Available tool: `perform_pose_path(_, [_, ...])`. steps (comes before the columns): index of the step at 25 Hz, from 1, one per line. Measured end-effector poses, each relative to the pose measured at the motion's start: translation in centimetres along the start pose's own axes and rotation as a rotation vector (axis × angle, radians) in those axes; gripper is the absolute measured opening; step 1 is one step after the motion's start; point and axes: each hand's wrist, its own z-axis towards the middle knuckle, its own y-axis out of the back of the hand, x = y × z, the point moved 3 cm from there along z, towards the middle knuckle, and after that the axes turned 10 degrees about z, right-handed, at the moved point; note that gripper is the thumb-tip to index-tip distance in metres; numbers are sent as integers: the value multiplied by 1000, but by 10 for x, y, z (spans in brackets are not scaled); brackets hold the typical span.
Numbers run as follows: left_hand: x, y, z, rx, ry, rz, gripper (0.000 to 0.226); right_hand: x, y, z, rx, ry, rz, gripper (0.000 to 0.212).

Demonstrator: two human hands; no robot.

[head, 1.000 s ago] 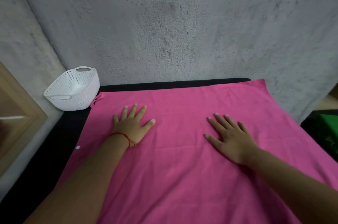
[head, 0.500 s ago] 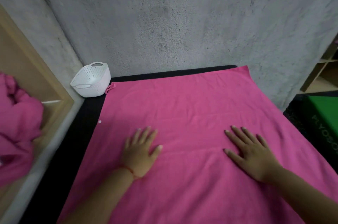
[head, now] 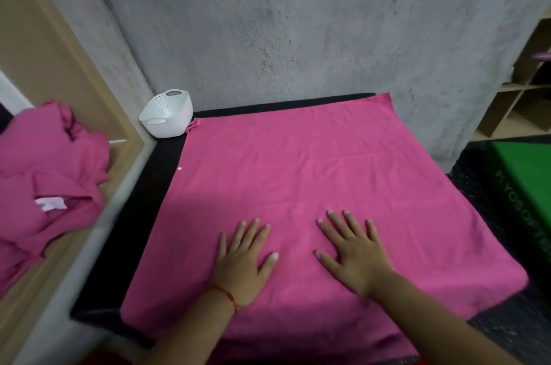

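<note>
Hands, left (head: pixel 242 263) and right (head: pixel 354 254), flat and spread, have slid nearer together down the towel (head: pixel 313 173), so smoothing looks nearly finished.

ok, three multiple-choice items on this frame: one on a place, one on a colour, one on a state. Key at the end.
1. Where does the white basket stand?
A. beside the far left corner of the pink towel
B. in the middle of the towel
C. at the towel's near right corner

2. What colour is the thread at the wrist of the left hand?
A. blue
B. red
C. white

3. How do the left hand and the right hand lie?
A. both pinch a towel corner
B. one lifts the basket
C. both flat on the towel, fingers straight

Key: 1 A, the basket sits just off that corner. 2 B, a red strand circles the wrist. 3 C, both palms are down with fingers spread.
</note>
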Motion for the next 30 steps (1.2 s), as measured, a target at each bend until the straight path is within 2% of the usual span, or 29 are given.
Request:
perform_pose_path(2, [5, 1, -16, -7, 17, 13, 75, -14, 0, -22, -41, -21, -20, 81])
perform_pose_path(5, [85, -15, -51, -32, 175, 59, 77, -95, 18, -64, -147, -144, -9, 81])
perform_pose_path(7, [134, -28, -82, -32, 294, 5, 79, -148, 28, -94, -191, -255, 14, 84])
perform_pose_path(9, [159, -34, -98, -32, 402, -76, 70, -177, 30, -113, -231, -357, 20, 83])
perform_pose_path(13, [156, -33, -109, -15, 535, -115, 63, -168, 27, -135, -219, -499, 112, 68])
perform_pose_path(18, [155, -32, -121, -2, 553, -127, 60, -171, 24, -159, -239, -491, 226, 69])
perform_pose_path(20, [162, -29, -126, -63, 546, -160, 54, -188, 27, -166, -348, -556, 340, 76])
perform_pose_path(21, [166, -30, -129, -117, 553, -180, 49, -187, 35, -171, -392, -624, 476, 76])
perform_pose_path(24, [176, -35, -143, -253, 582, -244, 36, -180, 44, -190, -493, -761, 898, 58])
perform_pose_path(26, [183, -40, -154, -360, 647, -375, 34, -188, 41, -197, -501, -770, 992, 42])
perform_pose_path(29, [177, -38, -166, -545, 806, -702, 27, -194, 26, -209, -511, -821, 988, 42])
perform_pose_path(30, [173, -43, -169, -561, 856, -767, 25, -198, 17, -214, -505, -824, 1007, 35])
